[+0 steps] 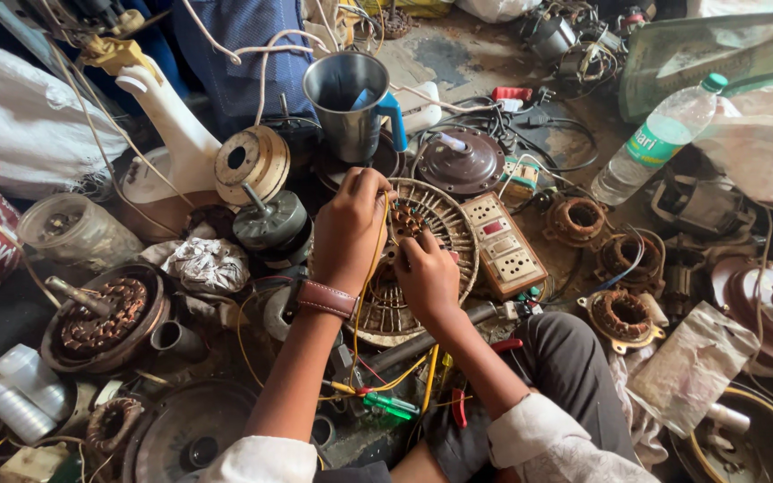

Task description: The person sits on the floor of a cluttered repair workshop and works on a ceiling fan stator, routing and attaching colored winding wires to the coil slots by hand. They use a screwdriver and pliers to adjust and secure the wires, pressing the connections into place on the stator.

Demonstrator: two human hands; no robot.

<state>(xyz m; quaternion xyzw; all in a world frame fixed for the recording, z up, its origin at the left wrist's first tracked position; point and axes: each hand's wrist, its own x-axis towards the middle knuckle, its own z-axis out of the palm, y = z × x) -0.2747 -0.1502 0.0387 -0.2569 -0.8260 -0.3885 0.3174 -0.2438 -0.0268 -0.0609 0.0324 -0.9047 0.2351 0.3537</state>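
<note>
Both hands work on a round fan stator (422, 259) lying on the cluttered floor in front of the person's knees. Left hand (349, 228), a brown strap at its wrist, rests curled on the stator's upper left part with a yellow wire (361, 295) running past it; whether the fingers pinch that wire I cannot tell. Right hand (426, 275) is bent over the copper windings at the centre, its fingertips pressed down among them (the two hands sit close, nearly touching). Nearer the body lies a green-handled screwdriver (389, 405). Just right of the stator sits a beige power strip (505, 245). Farther off stand a steel cup (349, 103) and a plastic water bottle (655, 143).
</note>
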